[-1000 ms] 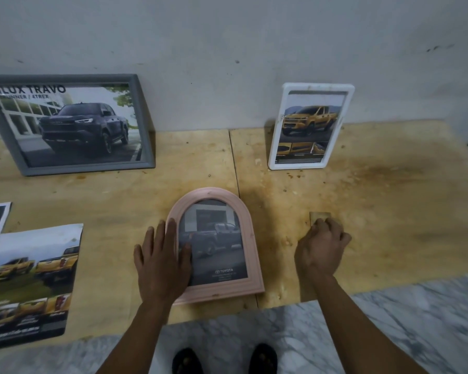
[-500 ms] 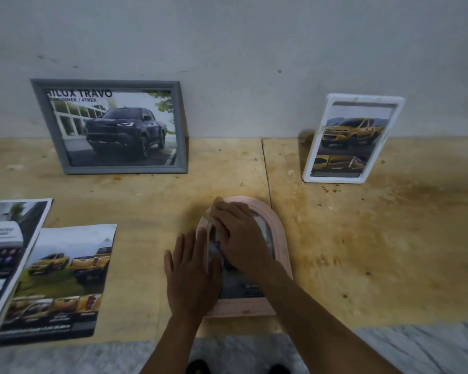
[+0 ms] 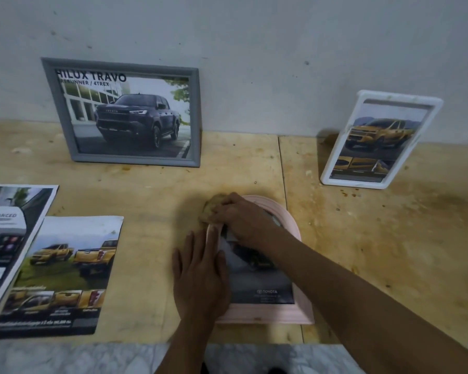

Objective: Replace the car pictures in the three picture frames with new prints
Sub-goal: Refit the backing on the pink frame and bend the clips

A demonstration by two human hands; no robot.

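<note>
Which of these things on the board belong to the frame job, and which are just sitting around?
Job:
pink arched frame, under left hand
grey frame
white frame
yellow-truck print
second print
tan cloth, held by right hand

Lying about:
black sandals, barely visible

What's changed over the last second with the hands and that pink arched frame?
The right hand left the wooden table right of the pink arched picture frame, crossed over it, and now rubs a small tan pad at its top left. The left hand stays flat on the frame's left edge. Frame unmoved.
</note>
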